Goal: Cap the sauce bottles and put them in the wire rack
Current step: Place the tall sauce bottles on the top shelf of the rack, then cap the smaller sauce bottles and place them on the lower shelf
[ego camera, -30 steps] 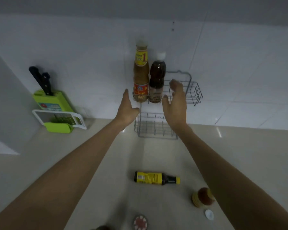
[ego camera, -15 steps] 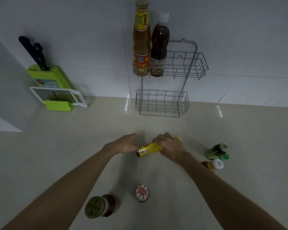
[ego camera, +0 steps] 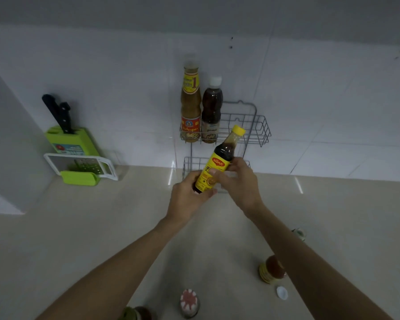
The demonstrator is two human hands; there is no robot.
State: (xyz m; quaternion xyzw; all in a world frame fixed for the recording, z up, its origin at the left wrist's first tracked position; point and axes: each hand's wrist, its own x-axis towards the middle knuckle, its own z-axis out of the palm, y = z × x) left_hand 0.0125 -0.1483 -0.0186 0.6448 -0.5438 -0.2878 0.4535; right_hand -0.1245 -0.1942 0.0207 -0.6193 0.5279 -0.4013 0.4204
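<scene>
I hold a dark sauce bottle with a yellow label and yellow cap in both hands, tilted with the cap toward the wire rack. My left hand grips its base and my right hand holds its middle. The bottle is in the air in front of the rack's lower basket. The upper basket holds a tall tan bottle and a dark bottle with a white cap.
On the counter stand a small orange bottle, a loose white cap, a red-and-white-topped jar, a green-lidded jar and a partly hidden bottle. A green knife block and grater sit at the left.
Both hands came down from the rack, grasped the yellow-label bottle lying on the counter, and have lifted it up toward the rack.
</scene>
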